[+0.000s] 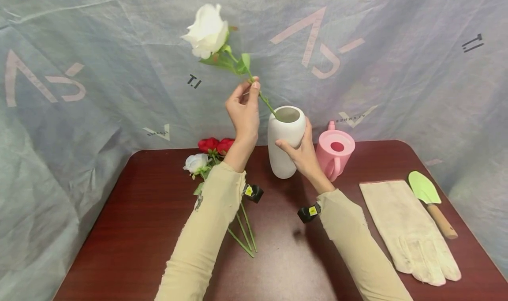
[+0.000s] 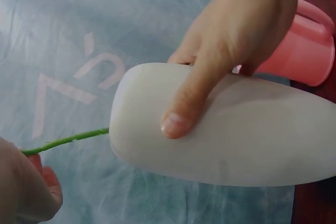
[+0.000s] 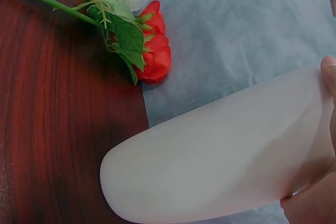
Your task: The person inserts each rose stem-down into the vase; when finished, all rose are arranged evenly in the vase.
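Between thumb and fingertips my left hand (image 1: 244,109) pinches the green stem of a white rose (image 1: 208,32). The bloom leans up and to the left, and the stem's lower part passes over the left rim into the mouth of a white vase (image 1: 281,153). In the left wrist view the stem (image 2: 73,139) runs from that hand to the vase's mouth; its lower end is hidden inside. My right hand (image 1: 303,153) grips the vase from its right side, the thumb (image 2: 178,121) across the front near the top.
Red roses (image 3: 156,56) and another white rose (image 1: 196,163) lie on the table (image 1: 131,212), partly behind the left forearm. A pink watering can (image 1: 326,153) stands right of the vase. Work gloves (image 1: 401,221) and a green trowel (image 1: 425,188) lie at the right. A grey sheet (image 1: 131,102) hangs behind.
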### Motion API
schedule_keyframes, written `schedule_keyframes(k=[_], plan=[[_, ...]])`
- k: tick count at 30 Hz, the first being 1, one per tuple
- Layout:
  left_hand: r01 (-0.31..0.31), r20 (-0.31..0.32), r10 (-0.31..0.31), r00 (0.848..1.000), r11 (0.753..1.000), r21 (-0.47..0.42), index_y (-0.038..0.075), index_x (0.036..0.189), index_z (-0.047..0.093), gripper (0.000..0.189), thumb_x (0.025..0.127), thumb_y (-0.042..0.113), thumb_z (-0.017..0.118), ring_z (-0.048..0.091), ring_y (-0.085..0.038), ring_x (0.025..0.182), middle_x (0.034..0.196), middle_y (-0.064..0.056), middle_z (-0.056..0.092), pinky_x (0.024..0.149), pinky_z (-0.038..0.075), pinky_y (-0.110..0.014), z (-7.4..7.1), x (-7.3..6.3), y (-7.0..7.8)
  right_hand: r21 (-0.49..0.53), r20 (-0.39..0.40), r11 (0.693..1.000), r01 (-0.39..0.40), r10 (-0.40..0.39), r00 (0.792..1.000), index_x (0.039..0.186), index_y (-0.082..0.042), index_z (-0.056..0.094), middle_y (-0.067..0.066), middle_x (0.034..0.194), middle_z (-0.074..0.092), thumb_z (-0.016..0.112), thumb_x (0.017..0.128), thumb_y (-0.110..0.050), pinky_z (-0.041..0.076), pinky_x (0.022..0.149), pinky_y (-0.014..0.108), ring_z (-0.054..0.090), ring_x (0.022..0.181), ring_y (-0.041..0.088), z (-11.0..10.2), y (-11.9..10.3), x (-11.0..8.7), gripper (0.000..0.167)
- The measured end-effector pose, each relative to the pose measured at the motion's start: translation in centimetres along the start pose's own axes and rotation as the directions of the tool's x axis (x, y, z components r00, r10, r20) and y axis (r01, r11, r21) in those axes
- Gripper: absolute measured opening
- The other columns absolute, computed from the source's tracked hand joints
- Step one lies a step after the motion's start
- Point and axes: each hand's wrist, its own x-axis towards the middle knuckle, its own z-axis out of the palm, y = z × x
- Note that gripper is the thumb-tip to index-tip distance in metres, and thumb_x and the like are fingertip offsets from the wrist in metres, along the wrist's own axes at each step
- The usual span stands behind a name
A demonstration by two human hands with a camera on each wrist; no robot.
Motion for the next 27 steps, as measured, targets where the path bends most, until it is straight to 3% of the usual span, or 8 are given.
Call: schedule_keyframes(k=[5,7,10,13,18,21,24,27], plan=[[0.016,0.161,-0.040,0.986,0.988,0.152,-0.004,0.101,0.069,0.017,0.089,0.007,0.063,0.060,-0.031,0.078,0.093,-0.014,0.067,0.063,0.044,-0.019,0.6,0.2,-0.1,-0.008,-0.003,1.000,0.006,-0.007,1.000,0.143,-0.001,0.015,0.021,0.138,0.028,0.074,0.078,-0.004,0.032,0.099,0.042,0.037,0.119,0.028,0.0,0.1,0.0,0.088],[0.035,0.249,-0.086,0.965,0.979,0.203,-0.003,0.101,0.070,0.018,0.090,0.008,0.062,0.062,-0.024,0.081,0.095,-0.012,0.068,0.067,0.045,-0.018,0.8,0.5,-0.2,-0.008,0.000,1.000,0.007,-0.007,1.000,0.144,-0.001,0.014,0.020,0.138,0.028,0.074,0.079,-0.004,0.033,0.098,0.042,0.037,0.118,0.027,0.0,0.1,0.0,0.088],[0.028,0.372,-0.144,0.917,0.954,0.300,-0.001,0.104,0.070,0.019,0.091,0.010,0.061,0.061,-0.014,0.088,0.100,-0.009,0.069,0.077,0.047,-0.020,1.1,0.9,-0.4,-0.003,0.004,1.000,0.000,0.000,1.000,0.144,-0.003,0.014,0.018,0.137,0.028,0.073,0.079,-0.005,0.034,0.097,0.042,0.037,0.118,0.027,0.0,0.1,-0.1,0.088],[-0.053,0.442,-0.157,0.883,0.902,0.427,0.002,0.107,0.069,0.020,0.092,0.013,0.060,0.060,-0.011,0.090,0.099,-0.006,0.069,0.078,0.046,-0.021,1.5,1.3,-0.7,-0.005,0.009,1.000,-0.010,0.010,1.000,0.145,-0.003,0.013,0.017,0.138,0.027,0.073,0.080,-0.005,0.034,0.097,0.042,0.037,0.118,0.027,0.1,0.0,-0.1,0.089],[-0.207,0.499,-0.134,0.856,0.796,0.569,0.002,0.114,0.063,0.027,0.090,0.015,0.064,0.062,-0.015,0.084,0.090,-0.006,0.070,0.073,0.047,-0.023,2.2,1.3,-1.1,-0.002,0.015,1.000,-0.022,0.022,1.000,0.145,-0.003,0.011,0.018,0.138,0.026,0.072,0.080,-0.006,0.036,0.095,0.043,0.039,0.116,0.029,0.4,-0.1,-0.1,0.089],[-0.252,0.534,-0.150,0.832,0.756,0.605,0.005,0.113,0.059,0.026,0.090,0.014,0.064,0.063,-0.015,0.084,0.088,-0.003,0.071,0.081,0.045,-0.026,2.5,1.0,-1.3,0.005,0.019,1.000,-0.030,0.030,0.999,0.145,-0.005,0.011,0.017,0.137,0.026,0.072,0.081,-0.007,0.038,0.093,0.043,0.040,0.114,0.028,0.4,-0.1,-0.2,0.088],[-0.287,0.561,-0.188,0.806,0.706,0.648,0.009,0.108,0.062,0.017,0.091,0.014,0.061,0.063,-0.011,0.085,0.087,0.003,0.071,0.093,0.035,-0.031,2.8,0.8,-1.4,0.011,0.025,0.999,-0.034,0.034,0.999,0.146,-0.006,0.010,0.016,0.137,0.026,0.072,0.081,-0.008,0.039,0.093,0.043,0.041,0.114,0.027,0.4,0.0,-0.1,0.089],[-0.317,0.579,-0.224,0.784,0.657,0.684,0.013,0.101,0.065,0.011,0.092,0.015,0.060,0.061,-0.008,0.087,0.087,0.007,0.070,0.094,0.029,-0.036,3.1,0.6,-1.5,0.010,0.027,0.999,-0.034,0.033,0.999,0.146,-0.006,0.010,0.016,0.137,0.027,0.072,0.081,-0.008,0.038,0.094,0.043,0.042,0.115,0.027,0.3,0.1,-0.1,0.090]])
